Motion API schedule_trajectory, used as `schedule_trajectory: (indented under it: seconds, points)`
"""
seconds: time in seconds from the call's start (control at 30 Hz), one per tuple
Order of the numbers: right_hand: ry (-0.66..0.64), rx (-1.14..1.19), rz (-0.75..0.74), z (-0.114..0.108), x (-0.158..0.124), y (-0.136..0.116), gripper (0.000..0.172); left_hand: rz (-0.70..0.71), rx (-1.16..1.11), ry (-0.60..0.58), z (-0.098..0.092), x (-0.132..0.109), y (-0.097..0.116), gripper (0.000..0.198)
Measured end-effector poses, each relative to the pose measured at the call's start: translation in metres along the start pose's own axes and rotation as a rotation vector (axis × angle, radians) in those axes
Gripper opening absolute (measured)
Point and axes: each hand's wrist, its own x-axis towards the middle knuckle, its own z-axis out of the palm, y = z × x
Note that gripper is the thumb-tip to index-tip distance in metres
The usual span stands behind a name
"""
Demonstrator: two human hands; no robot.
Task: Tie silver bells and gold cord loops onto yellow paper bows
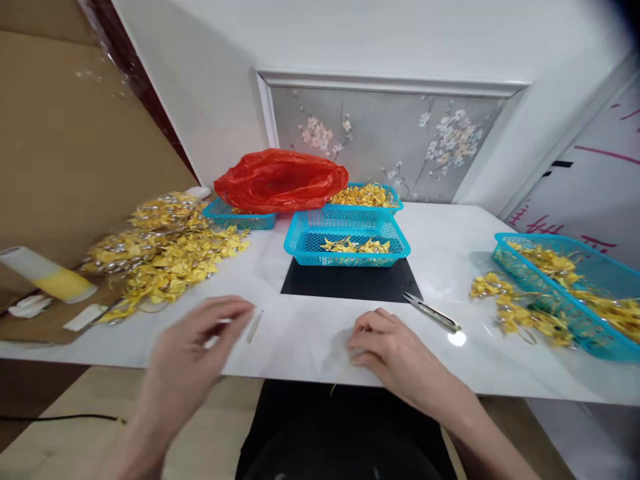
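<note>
My left hand (193,353) is above the front left of the white table, slightly smeared by motion, with thumb and forefinger pinched. Just right of its fingertips is a thin, pale, see-through strip (255,327); I cannot tell whether the fingers hold it. Near the table's front edge, my right hand (393,350) is closed, fingertips pressed together. A thin yellowish strand (336,385) trails below its fingertips. To the right of that hand lie small metal thread snips (433,312). Beyond the hands, a blue basket (347,260) holds a few yellow flower-like pieces (355,245).
A black mat (350,283) lies under the middle basket. Yellow flower bunches with pearly beads (170,267) are heaped left, beside a thread cone (50,275). A red plastic bag (280,183) rests on baskets behind. At right, yellow bunches (530,317) lie by another blue basket (565,293).
</note>
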Motion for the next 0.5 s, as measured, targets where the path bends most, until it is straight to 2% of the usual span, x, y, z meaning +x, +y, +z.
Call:
schedule_trajectory:
  seconds: [0.07,0.13,0.23,0.3,0.33,0.43,0.5]
  points:
    - [-0.023,0.02,-0.028,0.004,0.004,-0.004,0.023,0.036,-0.067,-0.121,0.02,-0.007,0.02,0.018]
    - [-0.013,0.056,-0.033,0.007,0.004,-0.007,0.024,0.023,-0.156,-0.246,0.033,-0.014,0.03,0.018]
    - [0.041,0.13,0.006,0.012,0.001,-0.004,0.021,-0.016,-0.089,-0.226,0.034,-0.015,0.023,0.018]
    - [0.078,0.191,0.078,0.017,-0.003,0.002,0.021,-0.07,0.022,-0.136,0.021,-0.009,0.005,0.021]
    - [0.12,0.231,0.162,0.02,-0.004,0.005,0.024,-0.105,0.09,-0.075,0.01,-0.006,-0.008,0.024]
    - [0.25,0.3,0.281,0.031,-0.007,0.011,0.031,-0.21,0.327,0.168,-0.035,0.001,-0.054,0.034]
    - [0.288,0.34,0.308,0.037,-0.009,0.012,0.033,-0.283,0.49,0.299,-0.065,0.0,-0.082,0.04]
